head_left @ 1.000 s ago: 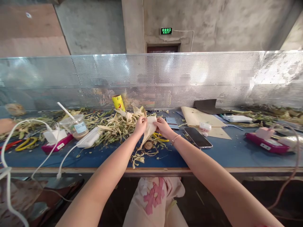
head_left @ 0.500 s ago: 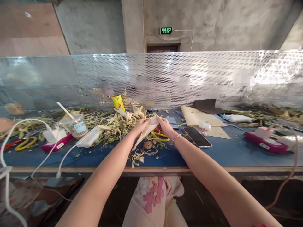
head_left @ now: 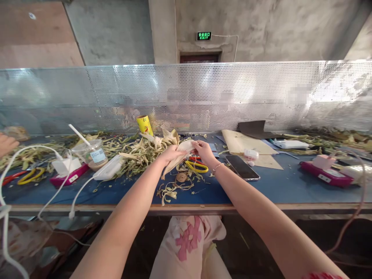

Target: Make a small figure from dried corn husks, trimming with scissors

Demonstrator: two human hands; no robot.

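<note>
My left hand (head_left: 169, 154) and my right hand (head_left: 204, 151) meet above the blue table (head_left: 276, 188), both closed on one pale dried corn husk (head_left: 182, 148). The husk lies slanted between them, its tail hanging down to the left under my left hand. Yellow-handled scissors (head_left: 198, 166) lie on the table just below my right wrist. A small brown twine coil (head_left: 181, 177) and curled husk scraps (head_left: 169, 191) sit under my hands. Behind my left hand spreads a heap of husk strips (head_left: 139, 152).
A plastic cup with a straw (head_left: 90, 153), a white power bank (head_left: 108, 169) with cables and a pink device (head_left: 66, 176) lie left. A phone (head_left: 242, 167), brown paper sheets (head_left: 242, 145) and another pink device (head_left: 325, 173) lie right. A perforated metal screen (head_left: 261, 97) backs the table. Another person's hand (head_left: 6, 142) shows far left.
The husk, held upright and spread between my hands a second ago, now lies folded narrower and slanted. Both hands moved slightly up and away.
</note>
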